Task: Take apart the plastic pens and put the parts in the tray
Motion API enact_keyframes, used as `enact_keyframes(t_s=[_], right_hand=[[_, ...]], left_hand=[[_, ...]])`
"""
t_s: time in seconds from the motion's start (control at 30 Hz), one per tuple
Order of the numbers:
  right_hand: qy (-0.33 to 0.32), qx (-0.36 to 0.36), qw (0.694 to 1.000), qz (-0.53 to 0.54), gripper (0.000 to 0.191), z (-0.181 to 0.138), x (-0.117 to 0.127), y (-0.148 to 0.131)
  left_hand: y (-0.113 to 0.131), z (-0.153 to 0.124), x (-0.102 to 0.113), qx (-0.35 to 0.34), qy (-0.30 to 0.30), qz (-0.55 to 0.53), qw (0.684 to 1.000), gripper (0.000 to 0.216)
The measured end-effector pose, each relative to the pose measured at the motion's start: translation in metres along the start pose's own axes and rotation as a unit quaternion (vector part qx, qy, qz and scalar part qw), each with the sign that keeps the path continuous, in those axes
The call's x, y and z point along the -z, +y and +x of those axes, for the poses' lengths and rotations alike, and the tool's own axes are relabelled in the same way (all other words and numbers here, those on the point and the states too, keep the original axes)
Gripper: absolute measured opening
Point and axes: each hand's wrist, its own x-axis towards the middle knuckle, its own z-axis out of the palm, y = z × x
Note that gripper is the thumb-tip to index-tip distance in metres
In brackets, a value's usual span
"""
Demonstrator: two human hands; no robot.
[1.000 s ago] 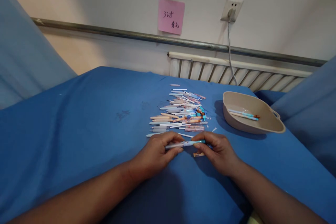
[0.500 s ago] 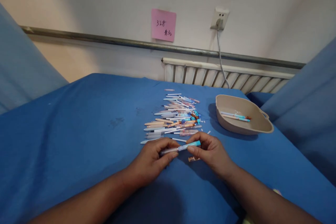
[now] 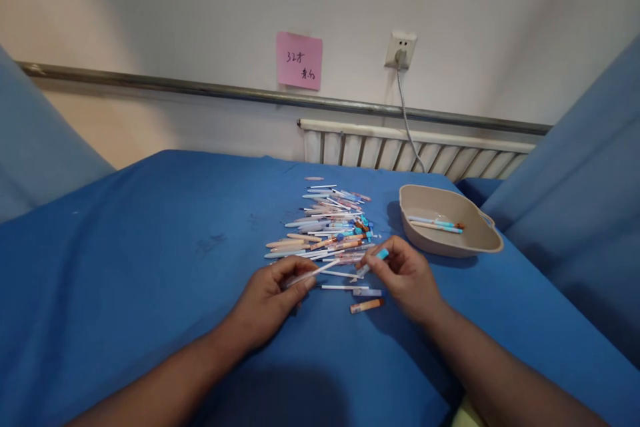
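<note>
Pinching a pen's lower barrel w/ white refill poking out, L hand has fingers closed on it over the blue worktop. R hand grips a turquoise-ended barrel btwn thumb & fingers, apart from the L piece; its near end's blurry, prob. clear plastic. Orange barrel, blue-ended barrel & loose refill lie btwn the hands, approx. side by side. Pen-parts pile sits beyond; tan basin w/ 2 pens is to the right.
</note>
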Motion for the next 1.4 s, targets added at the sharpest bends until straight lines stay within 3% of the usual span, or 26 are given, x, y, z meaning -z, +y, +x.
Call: enact_keyframes(t_s=[0.17,0.37,0.57,0.83,1.03,1.4], right_hand=[[-0.091,0.116,0.959,-0.24,0.005,-0.011,0.0,0.0],[-0.144,0.202,0.921,-0.301,0.008,-0.011,0.003,-0.007],[-0.184,0.191,0.913,-0.31,0.013,-0.012,0.004,-0.007],[-0.144,0.176,0.912,-0.341,0.014,-0.012,0.005,-0.005],[-0.18,0.19,0.901,-0.347,0.013,-0.014,0.003,-0.003],[-0.24,0.176,0.896,-0.328,0.016,-0.02,-0.004,-0.008]], left_hand=[[0.009,-0.008,0.001,-0.08,0.003,0.108,0.991,0.018],[0.011,-0.011,0.004,-0.14,-0.003,0.175,0.975,0.017],[0.008,-0.01,0.004,-0.155,-0.037,0.21,0.965,0.017],[0.008,-0.011,0.005,-0.151,-0.035,0.216,0.964,0.016],[0.007,-0.011,0.001,-0.155,-0.06,0.218,0.962,0.016],[0.005,-0.011,-0.013,-0.073,-0.108,0.14,0.982,0.014]])
